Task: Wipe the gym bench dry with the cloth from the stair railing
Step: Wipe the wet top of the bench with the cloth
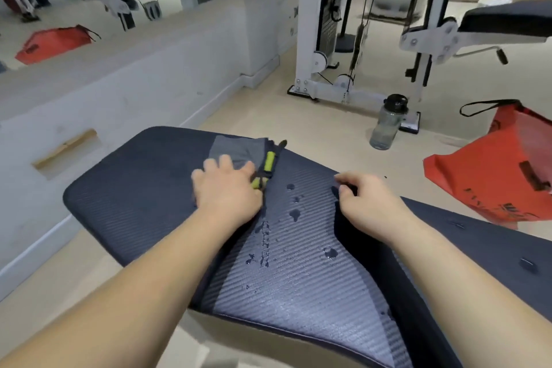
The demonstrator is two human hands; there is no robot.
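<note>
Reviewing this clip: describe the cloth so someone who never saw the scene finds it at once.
The dark ribbed bench fills the lower middle of the view, spotted with water drops. At its far end, under the left hand, lies the cloth. It is the only grey fabric there, with yellow-green tabs and a dark cord along its right edge.

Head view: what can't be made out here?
Cloth: near half hidden under the left hand.
Right hand: curled at a dark fold of the bench; grip unclear.
Bench: near end cut off by the bottom edge.
Red bag: cut off by the right edge, print too blurred to read.
</note>
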